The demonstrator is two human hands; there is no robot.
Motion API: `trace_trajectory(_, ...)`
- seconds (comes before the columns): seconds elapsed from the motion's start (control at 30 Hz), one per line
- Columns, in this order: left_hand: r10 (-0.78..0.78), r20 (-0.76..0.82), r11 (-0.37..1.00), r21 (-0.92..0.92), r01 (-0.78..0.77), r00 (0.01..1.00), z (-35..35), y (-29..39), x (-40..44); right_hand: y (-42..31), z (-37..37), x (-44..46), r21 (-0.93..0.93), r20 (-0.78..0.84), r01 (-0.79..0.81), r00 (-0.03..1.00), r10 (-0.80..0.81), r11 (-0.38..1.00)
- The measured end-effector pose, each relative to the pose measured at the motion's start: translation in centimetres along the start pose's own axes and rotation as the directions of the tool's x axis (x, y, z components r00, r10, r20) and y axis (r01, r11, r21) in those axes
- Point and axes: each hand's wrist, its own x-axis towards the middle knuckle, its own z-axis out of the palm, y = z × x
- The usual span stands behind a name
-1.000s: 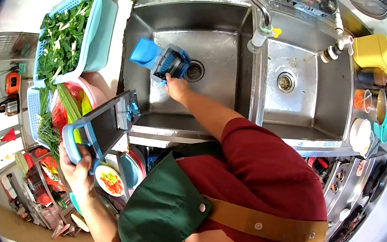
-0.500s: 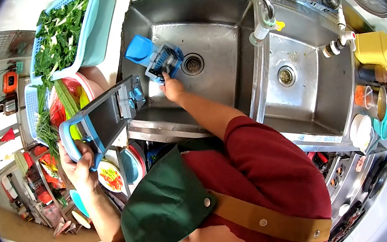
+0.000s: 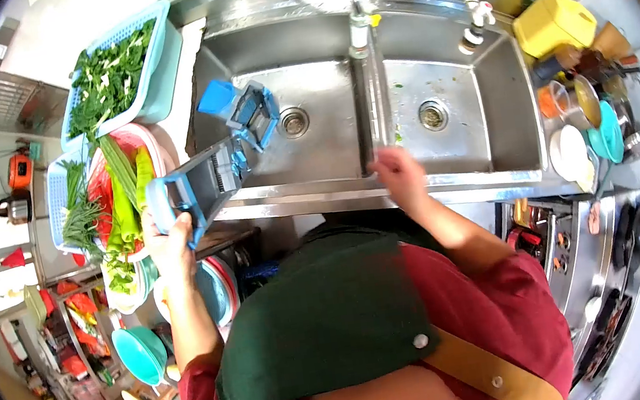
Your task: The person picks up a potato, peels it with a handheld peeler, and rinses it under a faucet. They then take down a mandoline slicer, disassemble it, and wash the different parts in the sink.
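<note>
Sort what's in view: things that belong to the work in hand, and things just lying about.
Likely in the work:
- blue-framed tool, gripped by the left hand
- blue device in the left basin
- left basin

Apparently just lying about:
- yellow jug
- tub of greens
- green peppers
- kettle

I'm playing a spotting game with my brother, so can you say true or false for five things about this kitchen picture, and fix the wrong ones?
1. The left hand holds a blue and grey frame. True.
2. The right hand is holding a yellow jug. False: that hand is by the sink's front edge, away from the jug.
3. A blue and grey plastic piece is in the left basin. True.
4. The left basin is full of water. False: its bare metal floor and drain show.
5. Chopped green leaves are in a light blue basket. True.
</note>
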Motion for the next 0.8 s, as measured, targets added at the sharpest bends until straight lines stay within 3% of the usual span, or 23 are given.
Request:
trace_trajectory(0.03, 0.025, 0.042, 1.000, 0.013, -0.025, 0.999, -0.1, -0.7, -0.2, -1.0, -3.3, -1.7, -0.199, -0.116, -0.034, 0.993, 0.011, 0.979)
trace_trajectory(0.07, 0.045, 0.084, 0.999, 0.026, -0.048, 0.995, 0.1, -1.5, -0.7, -3.1, -6.2, -3.5, -0.080, -0.217, -0.127, 0.970, 0.107, 0.989)
trace_trajectory(0.1, 0.032, 0.090, 0.999, -0.009, -0.031, 0.995, 0.6, -2.1, -1.1, -3.1, -10.1, -5.1, -0.256, -0.308, -0.148, 0.949, 0.065, 0.955)
trace_trajectory(0.13, 0.032, 0.116, 0.999, -0.028, -0.029, 0.993, 1.3, -2.3, -1.7, -3.7, -13.2, -6.2, -0.389, -0.466, -0.154, 0.883, -0.050, 0.908)
trace_trajectory(0.17, 0.022, 0.085, 1.000, -0.006, -0.022, 0.996, 2.1, -2.3, -2.3, -2.4, -17.7, -7.9, -0.199, -0.575, -0.193, 0.817, 0.045, 0.961)
trace_trajectory(0.2, 0.016, 0.062, 1.000, 0.013, -0.016, 0.998, 3.0, -2.4, -2.7, -4.5, -20.4, -8.5, -0.423, -0.664, -0.225, 0.736, -0.131, 0.878)
trace_trajectory(0.23, 0.011, 0.046, 0.995, 0.098, -0.016, 0.999, 3.2, -2.9, -3.0, -4.7, -24.0, -9.6, -0.439, -0.738, -0.249, 0.649, -0.187, 0.863)
trace_trajectory(0.27, 0.069, 0.073, 0.957, 0.278, -0.087, 0.995, 1.8, -5.0, -1.9, -5.2, -27.1, -10.7, -0.359, -0.795, -0.155, 0.568, -0.215, 0.920)
trace_trajectory(0.3, -0.066, 0.023, 0.963, 0.265, 0.058, 0.998, 4.5, -2.0, -3.7, -5.5, -30.0, -11.3, -0.353, -0.861, -0.136, 0.435, -0.264, 0.926)
trace_trajectory(0.33, 0.001, 0.032, 0.939, 0.344, -0.012, 0.999, 4.4, -3.7, -2.9, -5.7, -33.2, -11.9, -0.359, -0.905, -0.117, 0.286, -0.315, 0.926)
trace_trajectory(0.37, 0.017, 0.036, 0.986, 0.166, -0.022, 0.999, 7.2, -2.1, -4.6, -5.6, -36.8, -12.9, -0.375, -0.914, -0.113, 0.208, -0.348, 0.920)
trace_trajectory(0.4, 0.053, 0.124, 0.994, 0.091, -0.065, 0.991, 7.2, -3.9, -3.4, -5.0, -40.4, -13.4, -0.385, -0.918, -0.100, 0.145, -0.369, 0.918)
trace_trajectory(0.47, 0.056, 0.133, 0.996, 0.065, -0.065, 0.990, 8.1, -5.8, -2.6, -2.6, -49.2, -14.3, -0.505, -0.863, -0.149, 0.059, -0.502, 0.850)
trace_trajectory(0.5, 0.050, 0.096, 0.996, 0.072, -0.057, 0.994, 9.3, -5.6, -3.1, -3.2, -51.6, -14.5, -0.453, -0.891, -0.198, 0.056, -0.451, 0.869)
trace_trajectory(0.53, 0.047, 0.028, 0.994, 0.095, -0.050, 0.998, 11.5, -4.2, -4.0, -2.1, -56.4, -14.9, -0.437, -0.890, -0.432, 0.082, -0.448, 0.789)
trace_trajectory(0.57, 0.071, -0.065, 0.997, 0.015, -0.070, 0.995, 14.2, -3.8, -5.1, -0.6, -60.6, -15.1, -0.336, -0.942, -0.255, 0.103, -0.320, 0.907)
trace_trajectory(0.6, 0.064, -0.140, 0.983, 0.179, -0.039, 0.988, 16.1, -3.2, -5.7, -1.4, -62.0, -15.0, 0.129, -0.947, 0.169, 0.314, 0.071, 0.977)
trace_trajectory(0.63, 0.048, -0.176, 0.973, 0.230, -0.006, 0.983, 17.6, -3.0, -6.5, 0.3, -65.7, -14.1, 0.317, -0.851, 0.116, 0.473, 0.228, 0.941)
trace_trajectory(0.67, 0.043, -0.208, 0.943, 0.332, 0.029, 0.977, 18.9, -2.7, -7.3, 2.8, -69.7, -13.3, 0.285, -0.800, -0.039, 0.541, 0.260, 0.958)
trace_trajectory(0.7, 0.105, -0.292, 0.916, 0.400, 0.021, 0.950, 20.1, -3.5, -7.8, 6.0, -73.7, -11.6, 0.112, -0.784, -0.266, 0.568, 0.250, 0.957)
trace_trajectory(0.73, 0.182, -0.338, 0.910, 0.414, -0.028, 0.924, 22.0, -3.6, -9.0, 9.3, -77.1, -10.6, -0.198, -0.798, -0.530, 0.576, 0.179, 0.824)
trace_trajectory(0.77, 0.212, -0.320, 0.905, 0.421, -0.062, 0.924, 22.5, -5.7, -9.3, 11.2, -79.5, -10.8, -0.431, -0.805, -0.698, 0.584, 0.105, 0.571)
trace_trajectory(0.8, 0.223, -0.303, 0.897, 0.435, -0.074, 0.926, 23.7, -7.0, -9.9, 12.3, -80.4, -10.8, -0.529, -0.803, -0.760, 0.593, 0.067, 0.378)
